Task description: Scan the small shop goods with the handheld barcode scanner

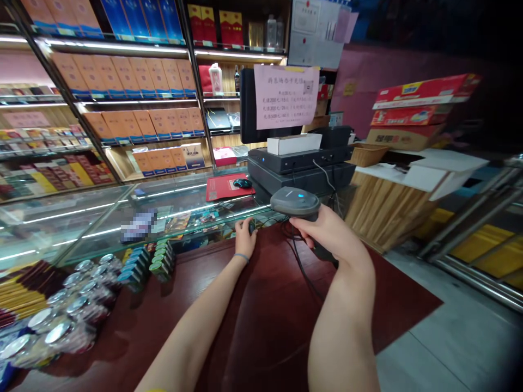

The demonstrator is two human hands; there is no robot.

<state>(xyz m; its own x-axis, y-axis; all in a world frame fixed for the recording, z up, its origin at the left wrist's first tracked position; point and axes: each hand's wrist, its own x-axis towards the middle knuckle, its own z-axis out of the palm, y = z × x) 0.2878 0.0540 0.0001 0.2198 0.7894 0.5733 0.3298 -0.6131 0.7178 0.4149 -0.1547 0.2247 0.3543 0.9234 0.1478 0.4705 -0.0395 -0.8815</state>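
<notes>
My right hand (322, 231) is closed round the handle of a grey barcode scanner (295, 201), which has a blue light on top. A black cable (300, 261) hangs below it over the dark red table. My left hand (245, 238), with a blue band at the wrist, has its fingers curled at the table's far edge. A small dark thing (252, 226) shows at those fingers, too little of it to name. Left of that hand stand green tins (161, 258) and blue tins (134, 268) in rows, with silver-lidded jars (87, 296) beyond.
Behind the table runs a glass counter (102, 218) carrying a red mat (218, 188), a mouse (242, 183) and a black cash drawer (302, 169). A monitor (248, 103) bears a pink notice. Shelves of boxes (122, 76) line the back; stacked cartons (408, 117) stand right.
</notes>
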